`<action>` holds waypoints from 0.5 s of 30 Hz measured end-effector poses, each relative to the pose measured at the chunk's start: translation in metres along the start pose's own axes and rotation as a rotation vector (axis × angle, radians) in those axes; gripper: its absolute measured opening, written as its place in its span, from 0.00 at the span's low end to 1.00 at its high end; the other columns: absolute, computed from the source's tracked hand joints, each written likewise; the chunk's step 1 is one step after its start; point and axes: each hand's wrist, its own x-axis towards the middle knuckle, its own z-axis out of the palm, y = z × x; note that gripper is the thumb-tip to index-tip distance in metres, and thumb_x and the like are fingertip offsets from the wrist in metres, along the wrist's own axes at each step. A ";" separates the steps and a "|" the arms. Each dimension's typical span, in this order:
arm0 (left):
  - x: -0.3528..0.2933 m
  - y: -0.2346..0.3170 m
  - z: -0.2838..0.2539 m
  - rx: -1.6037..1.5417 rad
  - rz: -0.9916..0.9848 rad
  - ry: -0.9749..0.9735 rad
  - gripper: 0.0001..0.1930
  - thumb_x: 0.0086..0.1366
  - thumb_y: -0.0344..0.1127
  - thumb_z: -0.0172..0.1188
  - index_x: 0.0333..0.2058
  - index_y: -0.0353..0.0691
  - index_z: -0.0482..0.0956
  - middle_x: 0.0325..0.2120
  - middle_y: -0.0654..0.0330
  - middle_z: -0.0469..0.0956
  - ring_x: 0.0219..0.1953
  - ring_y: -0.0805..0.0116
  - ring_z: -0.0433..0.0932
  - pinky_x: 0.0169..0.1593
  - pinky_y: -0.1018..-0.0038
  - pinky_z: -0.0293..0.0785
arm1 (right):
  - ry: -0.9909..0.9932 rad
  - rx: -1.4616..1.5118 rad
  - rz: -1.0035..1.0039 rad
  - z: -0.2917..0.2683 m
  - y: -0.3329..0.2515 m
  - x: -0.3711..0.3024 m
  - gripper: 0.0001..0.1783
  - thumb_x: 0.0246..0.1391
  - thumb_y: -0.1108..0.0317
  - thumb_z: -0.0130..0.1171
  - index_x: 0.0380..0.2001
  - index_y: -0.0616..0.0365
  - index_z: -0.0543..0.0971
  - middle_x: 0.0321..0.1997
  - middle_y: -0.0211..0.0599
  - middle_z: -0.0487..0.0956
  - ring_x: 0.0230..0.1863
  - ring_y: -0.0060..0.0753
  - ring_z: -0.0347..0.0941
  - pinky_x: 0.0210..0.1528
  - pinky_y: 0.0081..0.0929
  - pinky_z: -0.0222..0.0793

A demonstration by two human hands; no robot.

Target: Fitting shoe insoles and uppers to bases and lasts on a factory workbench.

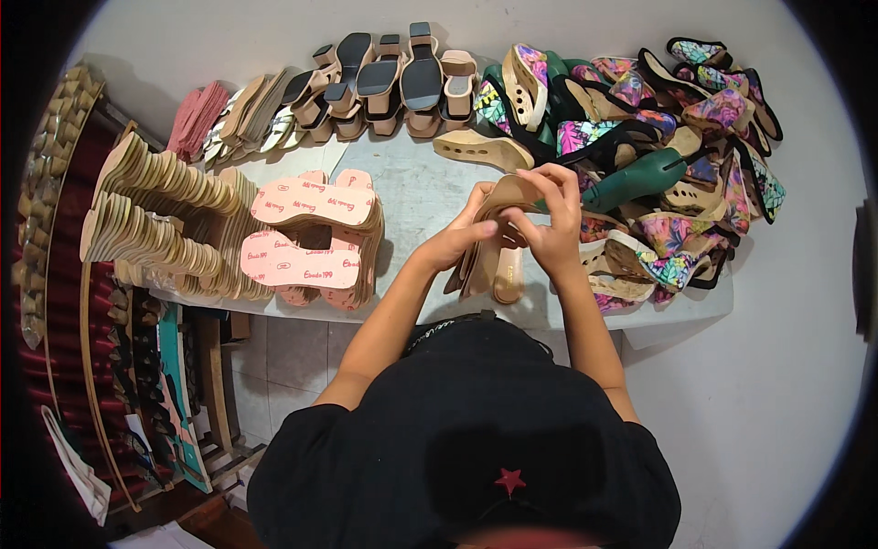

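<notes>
Over the front edge of the table, my two hands hold a small bundle of thin brown insoles (476, 267) upright. My left hand (450, 243) is closed around its left side, thumb across the face. At the upper right edge, my right hand (554, 216) has its fingers curled over the bundle and its thumb bent inward. Below the right thumb, a pale beige insole (508, 277) with small print near its lower end shows beside the brown ones. How many pieces are in the bundle cannot be made out.
Stacked pink printed insole boards (302, 261) and rows of wooden-looking soles (151, 229) stand at the left. Block-heeled sandals (421, 82) line the back. Colourful floral wedge sandals (677, 233) pile up at the right around a green shoe last (636, 178). A rack (101, 302) stands far left.
</notes>
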 end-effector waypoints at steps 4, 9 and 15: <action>-0.004 -0.036 -0.023 -0.223 -0.033 -0.060 0.36 0.59 0.59 0.51 0.56 0.44 0.49 0.47 0.49 0.64 0.44 0.58 0.72 0.47 0.63 0.72 | -0.015 0.018 0.035 -0.007 0.002 0.004 0.15 0.38 0.77 0.61 0.35 0.57 0.78 0.31 0.35 0.75 0.34 0.33 0.70 0.39 0.27 0.65; -0.011 -0.034 -0.011 -0.237 -0.139 0.047 0.34 0.55 0.50 0.57 0.55 0.38 0.58 0.40 0.54 0.68 0.36 0.66 0.72 0.39 0.72 0.70 | 0.239 0.251 0.214 -0.015 0.018 0.007 0.07 0.48 0.80 0.55 0.32 0.62 0.78 0.29 0.34 0.75 0.29 0.21 0.69 0.30 0.16 0.64; -0.022 -0.075 -0.016 -0.765 -0.316 -0.032 0.27 0.55 0.37 0.50 0.53 0.37 0.56 0.35 0.57 0.63 0.24 0.73 0.61 0.29 0.76 0.62 | 0.361 0.334 0.318 -0.032 0.023 0.014 0.08 0.52 0.79 0.53 0.36 0.63 0.79 0.32 0.29 0.73 0.31 0.16 0.67 0.30 0.12 0.62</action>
